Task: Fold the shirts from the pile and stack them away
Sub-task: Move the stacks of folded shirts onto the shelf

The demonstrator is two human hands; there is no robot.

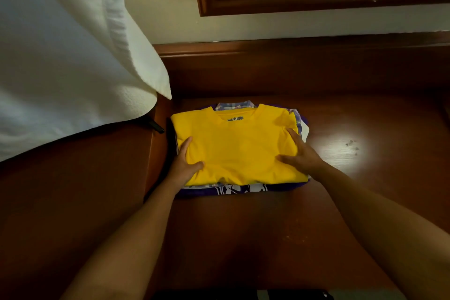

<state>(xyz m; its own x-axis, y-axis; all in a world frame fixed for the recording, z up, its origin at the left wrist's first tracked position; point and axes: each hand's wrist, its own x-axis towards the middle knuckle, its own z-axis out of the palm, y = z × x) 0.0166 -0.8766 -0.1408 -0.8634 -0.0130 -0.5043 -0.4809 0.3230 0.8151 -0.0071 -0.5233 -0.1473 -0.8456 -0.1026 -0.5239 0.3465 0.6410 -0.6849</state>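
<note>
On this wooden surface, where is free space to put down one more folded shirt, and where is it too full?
Free: the bare brown wooden surface right of the folded yellow shirt, around the bright light patch, and the strip in front of the stack, between the forearms. Crowded: the left side, where the stack nearly meets the raised wooden ledge under the hanging white towel.

1 yellow T-shirt (239, 146) tops 1 stack at the bench's centre; 1 plaid shirt (235, 105) peeks at 12 o'clock, 1 purple printed shirt (239, 189) at 6. 2 hands, left (186, 164) and right (302, 153). 1 white towel (68, 51) at 10 o'clock.
</note>
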